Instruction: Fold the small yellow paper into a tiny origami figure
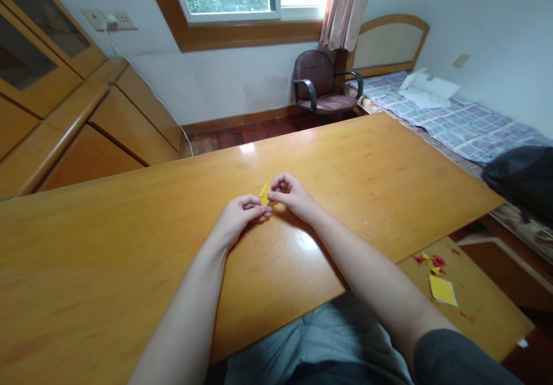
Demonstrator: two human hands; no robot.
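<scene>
Between my two hands, just above the wooden table, is a small yellow origami paper (pixel 264 193), folded to a narrow point at its top. My left hand (pixel 242 215) pinches its lower part between thumb and fingers. With thumb and forefinger, my right hand (pixel 294 196) grips its right side, the other fingers curled. Fingertips cover part of the paper, so its full shape cannot be made out.
The wooden table (pixel 142 229) spreads out around my hands. On a lower surface (pixel 488 321) at right lie several small red and yellow folded papers (pixel 437 262) and a stack of yellow square paper (pixel 443 290). Beyond are an armchair (pixel 317 79) and a bed (pixel 475 120).
</scene>
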